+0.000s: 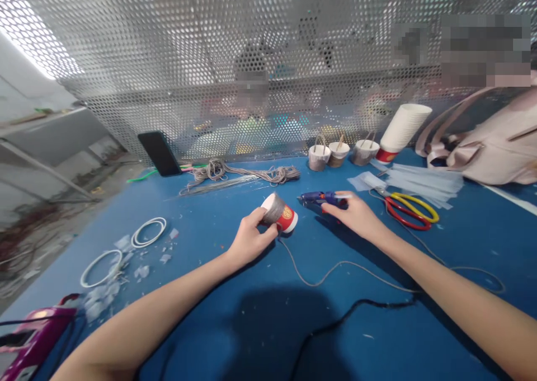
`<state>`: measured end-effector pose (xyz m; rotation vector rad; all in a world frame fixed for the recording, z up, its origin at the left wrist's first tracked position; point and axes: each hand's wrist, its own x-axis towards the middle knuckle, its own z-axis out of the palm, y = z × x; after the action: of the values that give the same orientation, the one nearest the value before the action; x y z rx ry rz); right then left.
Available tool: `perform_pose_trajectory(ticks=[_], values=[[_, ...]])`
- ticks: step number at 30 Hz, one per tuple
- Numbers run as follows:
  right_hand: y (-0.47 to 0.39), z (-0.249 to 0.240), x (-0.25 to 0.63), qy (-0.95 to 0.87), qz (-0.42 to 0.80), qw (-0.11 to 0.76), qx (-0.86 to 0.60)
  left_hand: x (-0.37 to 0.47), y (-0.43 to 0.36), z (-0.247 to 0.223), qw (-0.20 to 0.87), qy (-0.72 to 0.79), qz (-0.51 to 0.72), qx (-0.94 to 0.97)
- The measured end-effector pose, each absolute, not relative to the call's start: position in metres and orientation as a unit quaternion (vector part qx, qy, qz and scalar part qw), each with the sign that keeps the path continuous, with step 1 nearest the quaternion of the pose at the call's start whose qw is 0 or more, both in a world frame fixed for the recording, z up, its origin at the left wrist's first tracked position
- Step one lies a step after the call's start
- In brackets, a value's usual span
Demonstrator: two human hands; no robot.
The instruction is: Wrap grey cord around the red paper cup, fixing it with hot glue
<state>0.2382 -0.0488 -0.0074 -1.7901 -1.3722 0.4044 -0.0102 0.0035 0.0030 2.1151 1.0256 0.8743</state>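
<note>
Fingers and thumb of my left hand (250, 240) are closed round a paper cup (287, 217), tilted on its side above the blue table. Grey cord is wrapped over part of the cup; the rest is red with a gold emblem. From the cup a loose grey cord (331, 270) trails across to the right. My right hand (356, 213) grips a blue glue gun (316, 198), its nozzle pointing left toward the cup, with a small gap between them. The glue gun's trigger is partly hidden by my fingers.
Scissors (409, 212) and clear plastic strips (425, 182) lie at right. Behind stand small cord-wrapped cups (319, 158), a paper-cup stack (405, 126) and a pink bag (499, 129). Cord bundles (218, 171), a phone (159, 153) and white rings (149, 233) are at left. A perforated metal screen (188, 62) borders the back.
</note>
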Motion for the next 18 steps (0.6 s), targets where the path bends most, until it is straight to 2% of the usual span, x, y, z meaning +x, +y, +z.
perform_pose_trajectory(ticks=[3, 4, 9, 15, 18], values=[[-0.079, 0.009, 0.231, -0.488, 0.038, 0.507, -0.710, -0.011, -0.003, 0.006, 0.288, 0.392, 0.325, 0.811], [-0.090, 0.014, 0.224, -0.499, 0.032, 0.517, -0.695, -0.010, -0.007, 0.007, 0.285, 0.388, 0.323, 0.815], [-0.118, 0.025, 0.173, -0.677, 0.082, 0.417, -0.601, -0.008, -0.029, 0.014, 0.289, 0.370, 0.288, 0.835], [-0.117, 0.007, 0.149, -0.744, -0.065, 0.327, -0.578, -0.007, -0.046, 0.018, 0.329, 0.383, 0.241, 0.829], [-0.118, 0.004, 0.151, -0.750, -0.067, 0.321, -0.574, -0.005, -0.047, 0.016, 0.330, 0.377, 0.222, 0.837]])
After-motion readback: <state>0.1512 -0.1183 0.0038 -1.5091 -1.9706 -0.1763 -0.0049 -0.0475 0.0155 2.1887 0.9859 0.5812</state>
